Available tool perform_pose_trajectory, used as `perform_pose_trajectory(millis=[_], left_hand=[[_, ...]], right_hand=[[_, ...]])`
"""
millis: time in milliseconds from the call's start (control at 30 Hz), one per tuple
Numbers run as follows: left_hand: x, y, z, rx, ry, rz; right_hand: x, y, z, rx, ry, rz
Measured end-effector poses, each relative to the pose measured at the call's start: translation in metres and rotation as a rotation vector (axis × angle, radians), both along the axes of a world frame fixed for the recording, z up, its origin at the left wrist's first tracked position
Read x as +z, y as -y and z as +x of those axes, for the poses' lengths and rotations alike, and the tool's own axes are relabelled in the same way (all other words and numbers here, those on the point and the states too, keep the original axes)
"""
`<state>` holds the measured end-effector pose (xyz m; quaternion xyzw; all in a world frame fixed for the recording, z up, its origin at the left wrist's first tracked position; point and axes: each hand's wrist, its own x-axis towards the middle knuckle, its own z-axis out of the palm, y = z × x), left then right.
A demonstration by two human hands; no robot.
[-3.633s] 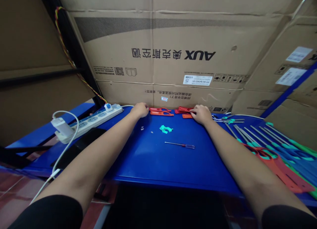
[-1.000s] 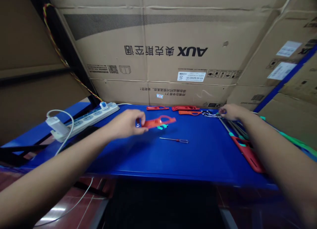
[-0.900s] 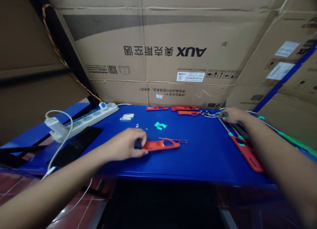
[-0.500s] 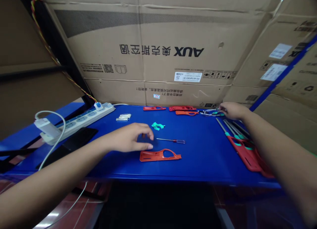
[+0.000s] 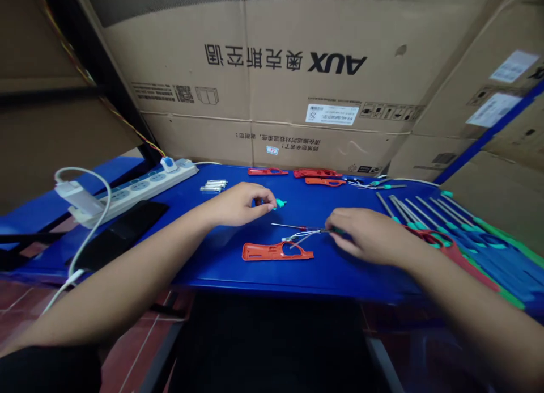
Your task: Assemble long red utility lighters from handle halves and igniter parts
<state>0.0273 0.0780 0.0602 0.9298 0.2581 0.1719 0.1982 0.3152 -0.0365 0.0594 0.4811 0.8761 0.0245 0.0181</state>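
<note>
My left hand is pinched closed on a small green plastic piece, most of it hidden behind the fingertips. To the right, my right hand is closed around a wired part with white wires and a thin metal rod, which stick out leftward; the gripped end is mostly covered. These wires hang over an orange lighter shell half lying flat near the table's front edge. A screwdriver rests between the hands, its handle partly hidden by the right hand and wires.
Red shell pieces and an orange one lie along the cardboard wall, beside more wired parts. Several long-nosed lighters spread at right. Small clear-and-metal parts, a power strip and a black phone-like slab are left.
My right hand has come from the back right toward the middle, bringing a wired part. My left hand has moved up and right, taking the green piece. The view has tilted down.
</note>
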Motion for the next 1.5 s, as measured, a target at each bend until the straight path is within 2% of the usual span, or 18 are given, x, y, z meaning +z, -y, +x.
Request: perform_pose_trajectory(millis=[167, 267, 367, 467, 600, 733, 833, 933, 1033, 1200, 1400, 1500], left_hand=[[-0.009, 0.052, -0.013, 0.028, 0.119, -0.021], [-0.025, 0.085, -0.017, 0.114, 0.182, -0.066], [-0.042, 0.101, -0.017, 0.16, 0.199, -0.084], [-0.052, 0.103, -0.017, 0.199, 0.265, -0.055], [-0.053, 0.099, -0.018, 0.2, 0.326, -0.071], [-0.056, 0.098, -0.024, 0.24, 0.37, -0.135], [-0.058, 0.098, -0.028, 0.261, 0.426, -0.272], [-0.057, 0.098, -0.031, 0.22, 0.475, -0.472], [-0.056, 0.098, -0.033, 0.163, 0.486, -0.545], [-0.057, 0.098, -0.033, 0.15, 0.485, -0.5], [-0.052, 0.097, -0.033, 0.158, 0.438, -0.34], [-0.049, 0.097, -0.033, 0.159, 0.438, -0.334]], right_hand=[[-0.006, 0.023, -0.032, 0.084, -0.242, 0.169], [-0.01, 0.025, -0.04, 0.093, -0.296, 0.181], [-0.016, 0.024, -0.044, 0.086, -0.32, 0.193], [-0.021, 0.022, -0.045, 0.091, -0.391, 0.166], [-0.024, 0.021, -0.044, 0.121, -0.555, 0.096], [-0.026, 0.022, -0.043, 0.126, -0.603, 0.027], [-0.026, 0.022, -0.042, 0.135, -0.59, 0.002], [-0.025, 0.021, -0.042, 0.131, -0.591, -0.004], [-0.024, 0.02, -0.041, 0.129, -0.604, -0.004], [-0.023, 0.017, -0.039, 0.154, -0.621, -0.009], [-0.021, 0.016, -0.036, 0.16, -0.618, -0.006], [-0.02, 0.018, -0.036, 0.167, -0.616, 0.013]])
